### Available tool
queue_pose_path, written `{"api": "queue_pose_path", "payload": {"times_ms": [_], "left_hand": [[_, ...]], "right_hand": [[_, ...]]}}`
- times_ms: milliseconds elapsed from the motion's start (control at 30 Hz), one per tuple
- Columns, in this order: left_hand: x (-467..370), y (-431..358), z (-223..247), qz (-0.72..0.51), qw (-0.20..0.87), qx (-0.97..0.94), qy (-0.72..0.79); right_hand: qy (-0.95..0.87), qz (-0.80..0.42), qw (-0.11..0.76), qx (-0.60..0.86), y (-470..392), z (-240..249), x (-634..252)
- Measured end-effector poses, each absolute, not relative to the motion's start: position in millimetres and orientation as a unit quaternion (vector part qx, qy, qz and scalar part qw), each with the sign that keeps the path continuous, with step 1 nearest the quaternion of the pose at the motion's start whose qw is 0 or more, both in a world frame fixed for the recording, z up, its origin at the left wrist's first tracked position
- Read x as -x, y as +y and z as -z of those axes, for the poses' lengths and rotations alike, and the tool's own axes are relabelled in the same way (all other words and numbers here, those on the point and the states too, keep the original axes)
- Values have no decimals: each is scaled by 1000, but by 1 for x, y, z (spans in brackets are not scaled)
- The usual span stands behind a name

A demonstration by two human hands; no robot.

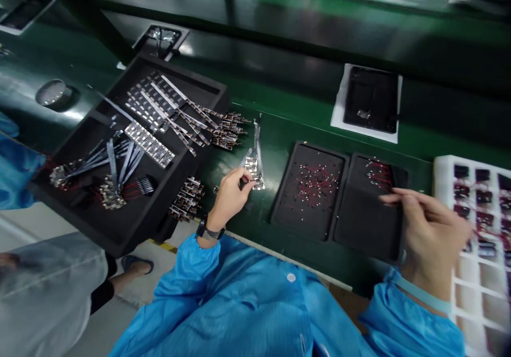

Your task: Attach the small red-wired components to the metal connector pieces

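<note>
My left hand is closed in a pinch at the lower left edge of a small panel of circuit boards, which lies on the green bench. Grey flat strips stretch away behind the panel. My right hand hovers over the right black tray, its thumb and fingers pressed together; anything between them is too small to make out. Thin red wires with white ends lie at the back of that tray. More short red wires are heaped in the left black tray.
A large black foam tray on the left holds board strips and wired bundles. Stacked boards sit beside it. At right stands a white compartment tray with dark parts. Behind lies a black tablet-shaped panel. Another person's blue sleeve shows at left.
</note>
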State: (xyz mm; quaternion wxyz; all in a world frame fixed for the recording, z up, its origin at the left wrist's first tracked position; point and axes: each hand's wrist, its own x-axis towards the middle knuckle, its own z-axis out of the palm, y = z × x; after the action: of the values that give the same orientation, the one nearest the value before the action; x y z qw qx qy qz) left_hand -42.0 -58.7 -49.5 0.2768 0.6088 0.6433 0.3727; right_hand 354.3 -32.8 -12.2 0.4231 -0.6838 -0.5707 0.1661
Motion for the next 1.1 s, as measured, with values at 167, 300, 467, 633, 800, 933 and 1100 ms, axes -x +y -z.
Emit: {"api": "queue_pose_path", "payload": {"times_ms": [167, 300, 467, 633, 800, 933, 1100], "left_hand": [[35, -51, 31, -454, 347, -554, 606], [24, -36, 12, -474, 385, -569, 551], [6, -7, 2, -463, 377, -644, 479], [-14, 11, 8, -434, 411, -663, 450], [-29, 9, 14, -443, 430, -660, 428], [-35, 5, 16, -447, 439, -654, 423], [-38, 5, 20, -451, 572, -522, 445]], "right_hand": [[-646, -376, 319, 582, -24, -3, -305], [-661, -496, 258, 500, -16, 2, -264], [-603, -591, 320, 430, -10, 11, -232], [-586, -555, 366, 462, -8, 11, -235], [-600, -504, 371, 499, -10, 13, -239], [-626, -440, 363, 532, -14, 15, -238], [-651, -398, 352, 542, -16, 16, -238]]}}
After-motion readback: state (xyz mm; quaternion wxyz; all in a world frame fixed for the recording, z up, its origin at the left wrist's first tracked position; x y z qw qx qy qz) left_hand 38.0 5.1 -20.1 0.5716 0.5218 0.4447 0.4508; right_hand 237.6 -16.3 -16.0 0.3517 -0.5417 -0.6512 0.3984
